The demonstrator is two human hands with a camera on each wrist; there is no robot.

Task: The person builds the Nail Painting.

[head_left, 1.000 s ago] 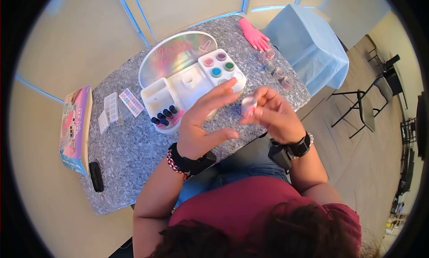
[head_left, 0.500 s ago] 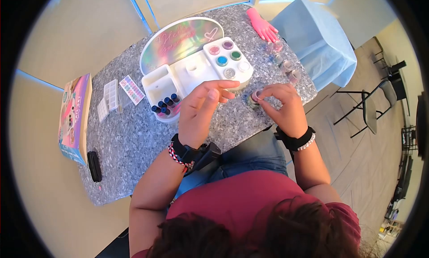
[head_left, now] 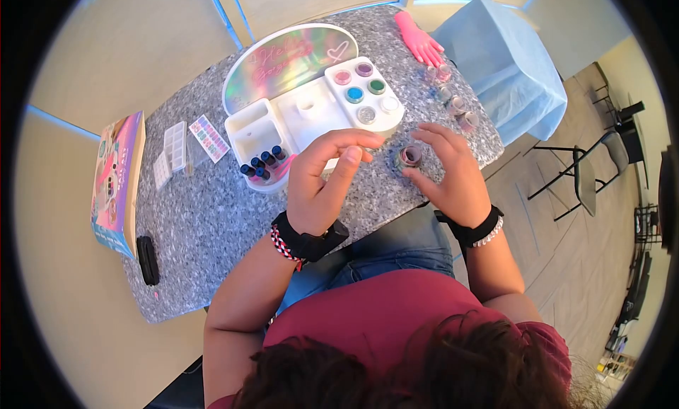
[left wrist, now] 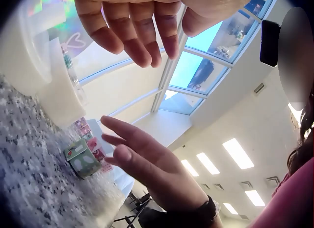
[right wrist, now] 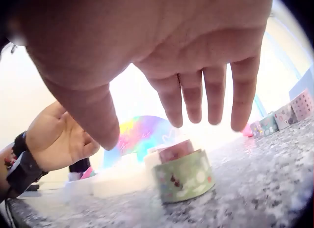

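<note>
A green patterned roll of tape (right wrist: pixel 186 179) rests on the granite-look table, with a smaller pink roll (right wrist: pixel 176 150) poking up out of its top. My right hand (head_left: pixel 456 179) hovers just beside and over these rolls, thumb and fingers spread apart and holding nothing. From the left wrist view the green roll sits right by the fingertips of that hand (left wrist: pixel 162 169). My left hand (head_left: pixel 320 186) hangs in the air in front of the white nail-kit station (head_left: pixel 311 129), fingers loosely bent with nothing in them.
Small glitter pots (head_left: pixel 354 95) and dark-capped bottles (head_left: pixel 262 170) sit in the station. More tape rolls (head_left: pixel 456 106) line the table's right side near a pink hand model (head_left: pixel 420 41). A box (head_left: pixel 117 182), black case (head_left: pixel 147 260) and sticker sheet (head_left: pixel 209 139) lie left.
The right hand has lowered the pink roll onto the green one at the table and let it go, its fingers spreading away. The left hand has turned and relaxed slightly.
</note>
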